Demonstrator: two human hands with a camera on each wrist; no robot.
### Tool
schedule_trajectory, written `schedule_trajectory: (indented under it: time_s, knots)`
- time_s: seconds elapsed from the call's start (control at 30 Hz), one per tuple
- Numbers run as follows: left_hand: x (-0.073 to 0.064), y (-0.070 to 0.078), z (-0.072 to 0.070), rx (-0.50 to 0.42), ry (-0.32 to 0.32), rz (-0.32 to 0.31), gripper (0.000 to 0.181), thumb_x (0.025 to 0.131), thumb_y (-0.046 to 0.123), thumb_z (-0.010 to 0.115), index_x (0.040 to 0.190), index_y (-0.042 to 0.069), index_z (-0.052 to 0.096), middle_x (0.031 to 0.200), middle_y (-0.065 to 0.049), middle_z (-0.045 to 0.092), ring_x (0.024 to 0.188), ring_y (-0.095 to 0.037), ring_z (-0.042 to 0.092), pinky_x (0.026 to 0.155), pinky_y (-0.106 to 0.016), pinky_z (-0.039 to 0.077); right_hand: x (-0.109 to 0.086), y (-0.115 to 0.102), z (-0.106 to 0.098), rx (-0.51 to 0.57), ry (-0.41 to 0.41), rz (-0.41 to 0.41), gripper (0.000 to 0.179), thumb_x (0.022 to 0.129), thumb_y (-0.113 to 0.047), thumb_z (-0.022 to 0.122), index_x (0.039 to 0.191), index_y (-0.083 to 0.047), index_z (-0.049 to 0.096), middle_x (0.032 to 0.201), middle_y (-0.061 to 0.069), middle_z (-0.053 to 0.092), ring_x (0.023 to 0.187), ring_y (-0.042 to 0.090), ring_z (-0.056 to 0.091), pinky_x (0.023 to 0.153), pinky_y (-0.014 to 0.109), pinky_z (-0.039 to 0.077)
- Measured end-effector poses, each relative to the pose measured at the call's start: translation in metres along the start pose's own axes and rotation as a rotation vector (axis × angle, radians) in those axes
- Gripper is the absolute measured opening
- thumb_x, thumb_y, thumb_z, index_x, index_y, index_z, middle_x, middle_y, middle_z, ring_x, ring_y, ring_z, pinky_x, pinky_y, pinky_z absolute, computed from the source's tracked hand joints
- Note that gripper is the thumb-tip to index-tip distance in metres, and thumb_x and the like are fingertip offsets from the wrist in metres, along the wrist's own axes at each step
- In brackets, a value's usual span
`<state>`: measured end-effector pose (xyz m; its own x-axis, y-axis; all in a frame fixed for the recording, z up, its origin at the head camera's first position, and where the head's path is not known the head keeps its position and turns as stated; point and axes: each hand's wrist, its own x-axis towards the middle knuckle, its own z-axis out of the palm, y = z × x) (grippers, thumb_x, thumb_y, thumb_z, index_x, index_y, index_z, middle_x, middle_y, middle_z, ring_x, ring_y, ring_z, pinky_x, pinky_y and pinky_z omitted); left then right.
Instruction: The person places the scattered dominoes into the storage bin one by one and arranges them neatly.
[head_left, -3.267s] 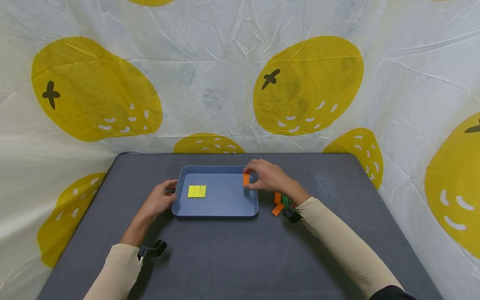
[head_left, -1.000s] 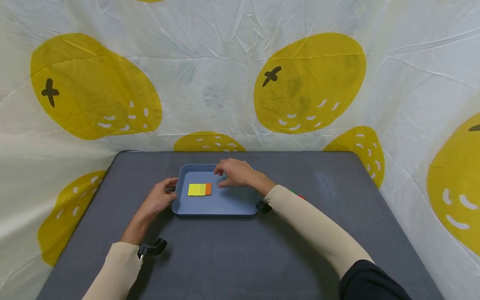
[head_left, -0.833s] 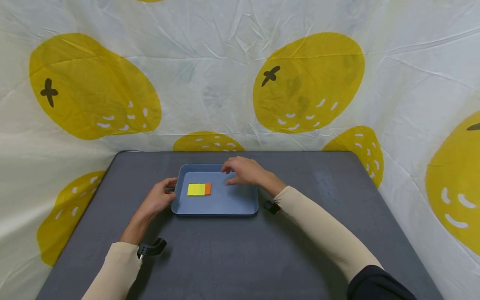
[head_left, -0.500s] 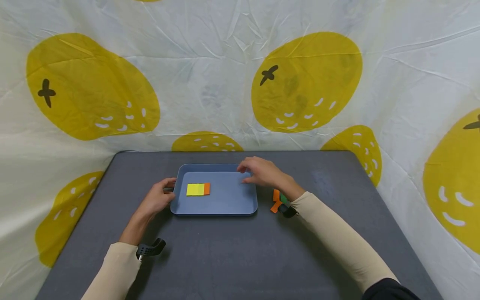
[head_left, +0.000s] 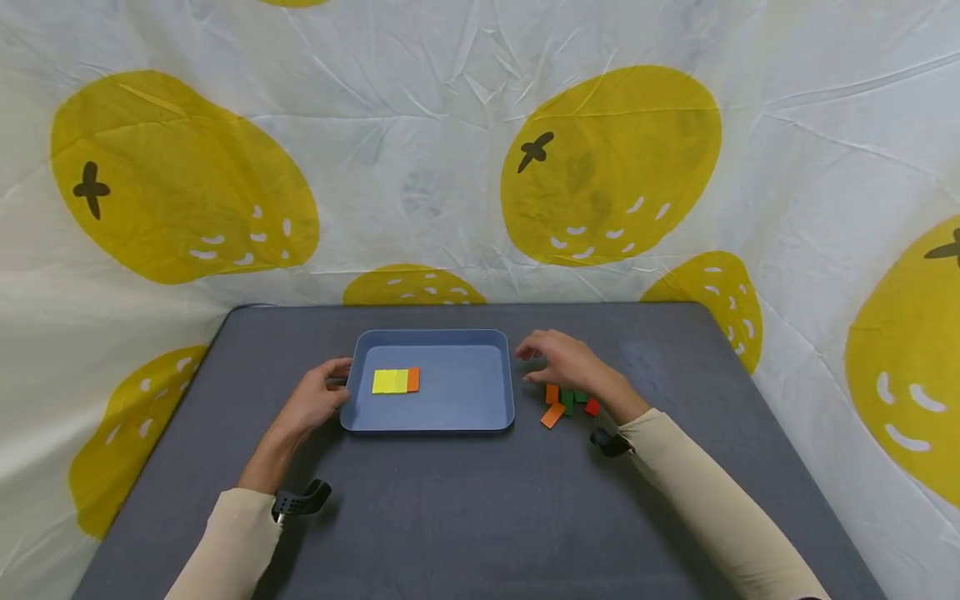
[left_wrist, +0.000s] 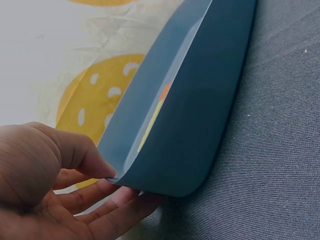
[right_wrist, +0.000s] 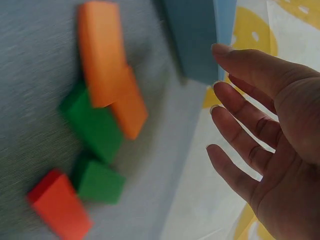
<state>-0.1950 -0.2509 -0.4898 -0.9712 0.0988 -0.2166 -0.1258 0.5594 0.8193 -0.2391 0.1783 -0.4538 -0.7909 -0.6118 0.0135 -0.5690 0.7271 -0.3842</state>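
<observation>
A blue tray (head_left: 450, 417) lies on the table; my left hand (head_left: 315, 393) pinches its left rim, thumb on the edge and fingers against the outside, as the left wrist view shows. Inside the tray, a row of yellow blocks (head_left: 390, 382) ends at its right in an orange block (head_left: 413, 379). My right hand (head_left: 566, 362) hovers just right of the tray with nothing in it, its fingers relaxed and apart. Below it sit loose orange blocks (right_wrist: 102, 52), green blocks (right_wrist: 97, 125) and a red block (right_wrist: 60, 205), some of them touching.
The dark grey table (head_left: 450, 517) reaches back to a white curtain (head_left: 420, 150) with large yellow fruit prints. A black wrist strap (head_left: 302, 500) sits at the left wrist and another strap (head_left: 611, 443) at the right.
An orange block, earlier pinched in my right hand, now lies against the yellow row in the tray. The right hand has let go and moved right, out over the loose blocks.
</observation>
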Motion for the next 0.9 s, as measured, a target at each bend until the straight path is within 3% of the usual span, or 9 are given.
schedule_trajectory:
  time_s: [0.43,0.9]
  knots:
    - [0.000,0.000,0.000,-0.006,-0.003,-0.017,0.064,0.095,0.002,0.052,0.156,0.002,0.034,0.149,-0.026,0.043,0.123,-0.040,0.053,0.084,-0.042,0.053,-0.031,0.024,0.015,-0.054,0.014,0.078,0.042,0.082,-0.024,0.085,0.119,-0.008,0.071,0.113,0.005,0.067,0.106,0.029,0.062,0.085,0.050,0.053]
    - [0.000,0.000,0.000,-0.002,0.005,-0.014,0.063,0.096,0.002,0.051,0.156,0.003,0.034,0.149,-0.025,0.043,0.125,-0.041,0.053,0.088,-0.048,0.053,-0.037,0.026,0.017,-0.099,-0.045,0.117,0.044,0.079,-0.035,0.087,0.113,-0.011,0.072,0.109,0.003,0.065,0.102,0.028,0.061,0.077,0.049,0.053]
